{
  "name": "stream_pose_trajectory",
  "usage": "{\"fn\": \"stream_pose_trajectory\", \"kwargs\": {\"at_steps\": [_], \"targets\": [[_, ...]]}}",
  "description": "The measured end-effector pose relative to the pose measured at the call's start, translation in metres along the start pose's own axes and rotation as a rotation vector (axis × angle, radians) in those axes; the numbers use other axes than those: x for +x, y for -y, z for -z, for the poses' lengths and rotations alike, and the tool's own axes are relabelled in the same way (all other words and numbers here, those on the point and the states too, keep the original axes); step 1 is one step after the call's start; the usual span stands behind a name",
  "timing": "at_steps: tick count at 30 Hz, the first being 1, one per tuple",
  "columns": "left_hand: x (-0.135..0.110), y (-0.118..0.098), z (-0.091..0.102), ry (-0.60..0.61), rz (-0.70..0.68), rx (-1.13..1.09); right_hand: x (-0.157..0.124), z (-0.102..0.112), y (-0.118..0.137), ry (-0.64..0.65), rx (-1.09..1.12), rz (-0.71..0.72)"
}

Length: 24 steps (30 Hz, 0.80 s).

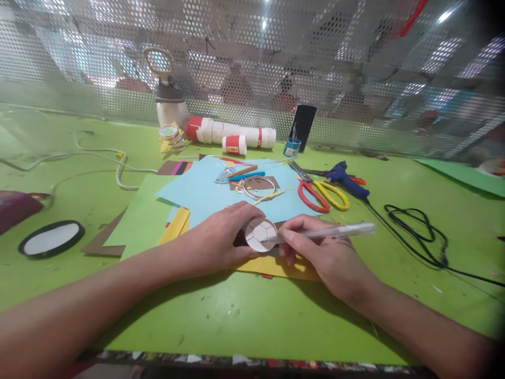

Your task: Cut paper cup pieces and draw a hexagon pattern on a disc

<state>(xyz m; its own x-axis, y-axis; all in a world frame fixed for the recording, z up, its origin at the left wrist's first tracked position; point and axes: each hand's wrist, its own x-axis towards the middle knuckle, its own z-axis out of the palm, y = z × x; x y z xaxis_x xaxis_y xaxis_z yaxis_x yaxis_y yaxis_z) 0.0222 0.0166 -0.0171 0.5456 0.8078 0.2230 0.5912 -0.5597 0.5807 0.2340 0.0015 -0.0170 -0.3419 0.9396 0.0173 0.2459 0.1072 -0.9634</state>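
Curling mid-frame, the left hand (pixel 223 234) is steadying a white disc (pixel 258 229) for the pen (pixel 340 230) the right hand (pixel 325 258) is pinching.

Soft light, slight haze, darkened upper-right corner

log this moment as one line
left hand: holding white disc | right hand: holding pen over disc | disc: dark lines | beyond: scissors, glue gun

Green tabletop (pixel 221 321), perforated grey screen (pixel 197 31) behind
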Motion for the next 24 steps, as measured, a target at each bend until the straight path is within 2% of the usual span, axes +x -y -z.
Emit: {"fn": "stream_pose_trajectory", "kwargs": {"at_steps": [24], "targets": [[-0.001,-0.0007,0.0,0.004,-0.019,0.01,-0.0001,0.0,0.0015,-0.011,-0.019,-0.022]]}}
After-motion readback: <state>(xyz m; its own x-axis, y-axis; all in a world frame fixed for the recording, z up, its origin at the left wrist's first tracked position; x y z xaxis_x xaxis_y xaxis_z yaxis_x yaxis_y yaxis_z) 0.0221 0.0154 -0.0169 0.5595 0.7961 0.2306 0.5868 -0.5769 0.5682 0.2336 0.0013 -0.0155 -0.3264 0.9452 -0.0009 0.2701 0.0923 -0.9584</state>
